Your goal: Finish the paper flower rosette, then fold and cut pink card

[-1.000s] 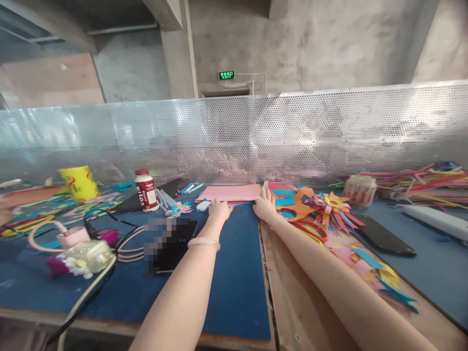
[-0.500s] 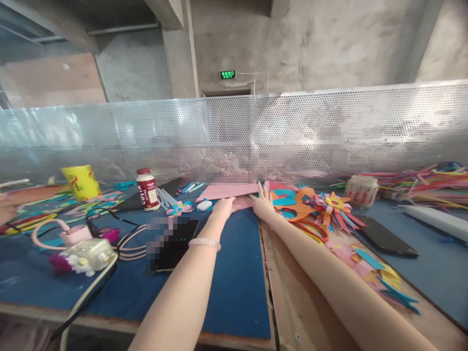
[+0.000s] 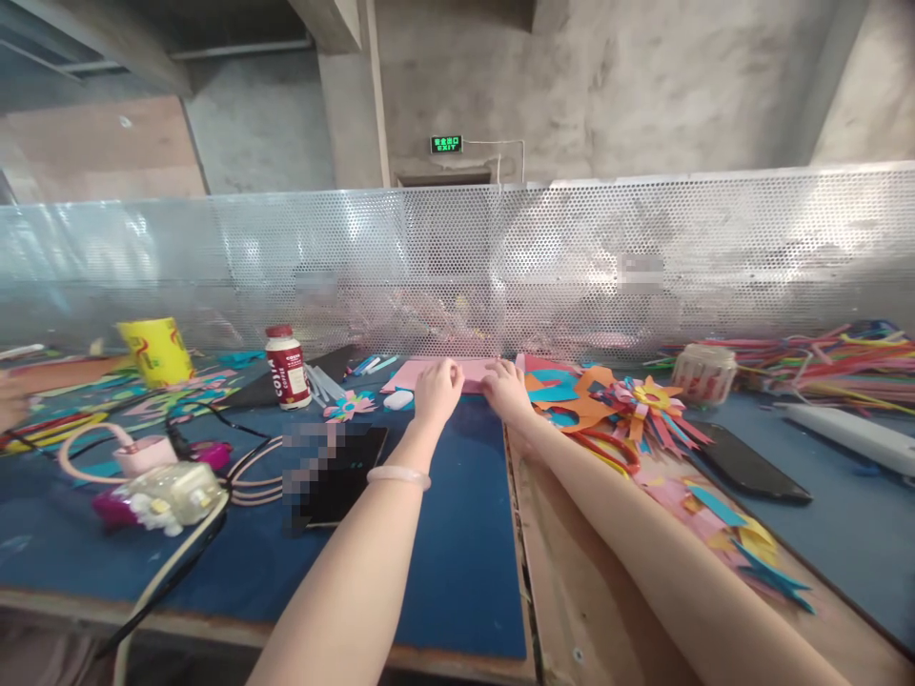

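Note:
A pink sheet of paper [image 3: 402, 373] lies at the far edge of the blue board, in front of the perforated metal screen. My left hand [image 3: 438, 389], with a pale bangle on its wrist, is at the paper's near side with fingers curled and pinched together. Close to its right, my right hand [image 3: 507, 389] has bent fingers closed on the paper's near edge. The fingertips of both hands are partly hidden. A white rounded case [image 3: 398, 400] sits just left of my left hand. Orange and blue cut paper [image 3: 587, 400] lies right of my right hand.
A red-capped coffee bottle [image 3: 287, 368], a yellow tub [image 3: 155, 353] and a black phone-like device [image 3: 350, 476] are on the left. Cables run to a power strip [image 3: 175, 497]. A paper flower [image 3: 649, 400], a dark phone [image 3: 754, 464] and a jar [image 3: 704, 373] are on the right. Another person's hand [image 3: 10, 400] shows far left.
My left hand has risen slightly and its fingers have curled in. My right hand has drawn back towards me, its outstretched fingers now bent. The pink paper's raised near part now lies lower.

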`<state>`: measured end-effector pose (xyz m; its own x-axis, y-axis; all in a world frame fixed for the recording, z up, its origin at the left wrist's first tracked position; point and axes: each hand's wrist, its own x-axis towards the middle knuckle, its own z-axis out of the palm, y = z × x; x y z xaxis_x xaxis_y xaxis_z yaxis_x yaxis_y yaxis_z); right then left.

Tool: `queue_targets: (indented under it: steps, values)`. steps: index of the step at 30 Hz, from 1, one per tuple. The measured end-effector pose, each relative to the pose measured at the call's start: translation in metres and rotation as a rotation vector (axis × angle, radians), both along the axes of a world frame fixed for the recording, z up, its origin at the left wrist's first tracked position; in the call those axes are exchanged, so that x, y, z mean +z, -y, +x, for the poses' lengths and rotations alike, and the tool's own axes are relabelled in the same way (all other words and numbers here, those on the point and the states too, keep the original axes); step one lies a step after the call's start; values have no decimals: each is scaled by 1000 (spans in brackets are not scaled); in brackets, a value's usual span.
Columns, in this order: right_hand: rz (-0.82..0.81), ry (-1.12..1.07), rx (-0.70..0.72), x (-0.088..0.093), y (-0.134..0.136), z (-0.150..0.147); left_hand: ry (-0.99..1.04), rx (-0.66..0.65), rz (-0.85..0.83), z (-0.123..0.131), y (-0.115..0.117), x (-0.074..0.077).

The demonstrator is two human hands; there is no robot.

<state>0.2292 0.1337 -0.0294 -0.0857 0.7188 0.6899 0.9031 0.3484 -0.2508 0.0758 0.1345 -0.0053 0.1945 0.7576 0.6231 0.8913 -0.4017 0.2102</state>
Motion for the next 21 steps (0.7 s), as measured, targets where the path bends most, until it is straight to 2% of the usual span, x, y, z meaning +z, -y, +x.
queue_targets:
  steps: [3,5,8,12,14,17,21]
  values:
    - [44,-177,-75,13,1,1,270,103,113,-4,-5,1]
    - [85,-315,-145,23,0,5,353,147,83,-8,-9,-1]
    - [157,-523,-247,35,1,15,319,170,-49,-13,-16,-7]
    - [219,-748,-349,46,6,29,238,148,-113,-16,-22,-15]
    - [216,-915,-332,50,9,34,174,114,-167,-16,-25,-19]
    - [188,-1132,-220,50,10,37,37,14,-267,-15,-27,-24]
    - [86,-1165,-72,41,1,42,-95,-73,-320,-12,-28,-29]
